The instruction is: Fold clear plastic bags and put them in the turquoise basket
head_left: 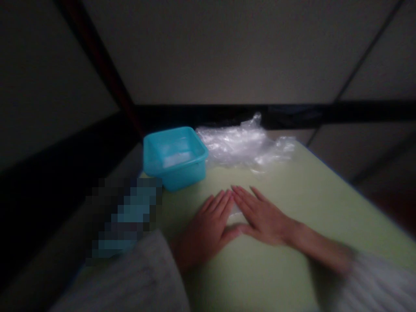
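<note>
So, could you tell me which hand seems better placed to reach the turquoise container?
Probably the left hand: the turquoise container stands beyond it on its side, while the right hand lies farther across. Both rest over a pale item.

Your left hand (208, 227) and right hand (264, 216) cover most of a small pale piece (235, 210); its visible portion is too small for you to identify. The bottom edge cuts off your left sleeve (139, 277) and right sleeve (377, 281). Coarse pixel blocks (133, 212) mask the item at your left. Blur prevents you from identifying the whitish contents (177, 159) of the blue basin (191, 175) or distinguishing layers in the clear plastic (240, 145).
</note>
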The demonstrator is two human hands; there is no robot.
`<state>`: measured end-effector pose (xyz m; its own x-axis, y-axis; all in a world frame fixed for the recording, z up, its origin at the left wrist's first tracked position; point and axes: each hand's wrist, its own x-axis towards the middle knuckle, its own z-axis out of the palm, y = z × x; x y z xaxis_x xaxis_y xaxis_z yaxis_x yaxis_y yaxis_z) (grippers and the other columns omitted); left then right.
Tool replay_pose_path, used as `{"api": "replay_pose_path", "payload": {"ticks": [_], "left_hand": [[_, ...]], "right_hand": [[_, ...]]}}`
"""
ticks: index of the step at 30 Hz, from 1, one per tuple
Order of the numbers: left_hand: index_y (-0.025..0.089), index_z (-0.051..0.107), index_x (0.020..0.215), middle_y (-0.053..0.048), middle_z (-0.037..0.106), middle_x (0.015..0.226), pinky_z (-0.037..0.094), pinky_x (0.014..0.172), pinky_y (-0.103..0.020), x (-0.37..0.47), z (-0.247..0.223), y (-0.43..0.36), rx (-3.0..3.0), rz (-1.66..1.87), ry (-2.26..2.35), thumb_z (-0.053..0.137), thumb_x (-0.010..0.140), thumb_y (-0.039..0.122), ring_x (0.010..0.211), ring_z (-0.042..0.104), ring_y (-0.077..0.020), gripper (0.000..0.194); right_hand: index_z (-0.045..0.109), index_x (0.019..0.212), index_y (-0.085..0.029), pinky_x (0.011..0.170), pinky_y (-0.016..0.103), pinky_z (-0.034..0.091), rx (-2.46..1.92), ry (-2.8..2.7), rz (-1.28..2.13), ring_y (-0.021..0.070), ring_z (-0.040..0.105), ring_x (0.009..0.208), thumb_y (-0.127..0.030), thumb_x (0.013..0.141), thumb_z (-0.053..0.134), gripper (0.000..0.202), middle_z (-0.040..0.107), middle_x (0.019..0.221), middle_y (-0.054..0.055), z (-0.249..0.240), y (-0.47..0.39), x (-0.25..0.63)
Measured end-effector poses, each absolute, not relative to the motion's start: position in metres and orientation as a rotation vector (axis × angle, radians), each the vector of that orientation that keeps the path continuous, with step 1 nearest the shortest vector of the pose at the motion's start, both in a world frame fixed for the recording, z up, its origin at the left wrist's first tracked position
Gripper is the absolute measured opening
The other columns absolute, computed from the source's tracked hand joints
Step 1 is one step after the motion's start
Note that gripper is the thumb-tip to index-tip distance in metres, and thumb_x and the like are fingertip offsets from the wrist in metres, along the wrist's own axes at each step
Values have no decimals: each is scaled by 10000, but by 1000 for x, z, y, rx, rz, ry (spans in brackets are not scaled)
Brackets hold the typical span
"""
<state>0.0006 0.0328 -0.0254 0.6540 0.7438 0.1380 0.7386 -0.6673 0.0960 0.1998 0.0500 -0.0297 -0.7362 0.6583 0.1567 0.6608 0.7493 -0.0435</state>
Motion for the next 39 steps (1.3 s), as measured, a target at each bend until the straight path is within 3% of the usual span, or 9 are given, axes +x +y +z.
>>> {"api": "replay_pose_path", "payload": {"ticks": [9,15,22,25,29,32,35,39], "left_hand": [[65,314,1390,-191,266,1478,243,1099,-462,-4,-22,34,2786,243,1223,307,909,560,1377,219,-296,690],[162,275,1424,-158,192,1513,180,1109,-481,-17,-22,40,2787,209,1020,447,863,553,1399,122,-308,706],[243,276,1428,-138,152,1527,182,1093,-520,-25,-24,43,2752,268,927,457,839,594,1393,120,-343,709],[244,282,1425,-132,151,1528,189,1095,-515,-25,-26,41,2754,285,948,475,841,571,1395,116,-337,696],[156,202,1445,-162,125,1528,219,1105,-473,-26,-30,40,2737,356,1042,566,821,463,1402,107,-303,785],[119,199,1437,-159,187,1515,238,1111,-440,-26,-33,40,2714,421,1102,531,854,361,1399,152,-259,713],[115,305,1395,-153,261,1493,258,1107,-432,-26,-33,42,2711,408,1142,518,859,326,1384,211,-249,615],[80,359,1365,-166,306,1471,278,1102,-430,-24,-31,42,2718,374,1154,532,848,323,1371,251,-251,597]], "right_hand": [[248,1420,-15,1118,498,164,-1059,-2784,34,272,185,1383,-628,891,278,810,234,1470,214,-29,51,202],[218,1434,-41,1123,497,141,-1066,-2802,81,262,177,1386,-651,879,279,827,216,1481,193,-27,52,205],[197,1444,-65,1120,504,148,-1053,-2781,53,257,185,1384,-632,888,291,800,235,1476,189,-29,53,209],[183,1450,-78,1117,511,149,-1037,-2765,27,259,203,1380,-606,898,307,773,236,1478,189,-29,53,212],[248,1428,-72,1097,544,183,-982,-2743,-4,277,284,1349,-566,900,368,734,317,1444,209,-23,54,215],[471,1297,-112,1086,519,241,-852,-2694,-111,255,423,1267,-448,920,432,506,482,1349,166,-17,58,219],[640,1002,-169,1072,451,309,-649,-2645,-246,193,562,1107,-285,940,451,230,654,1106,70,-12,60,222],[651,809,-181,1058,419,343,-542,-2663,-384,158,616,922,-155,942,425,264,678,896,14,-11,61,220]]}}
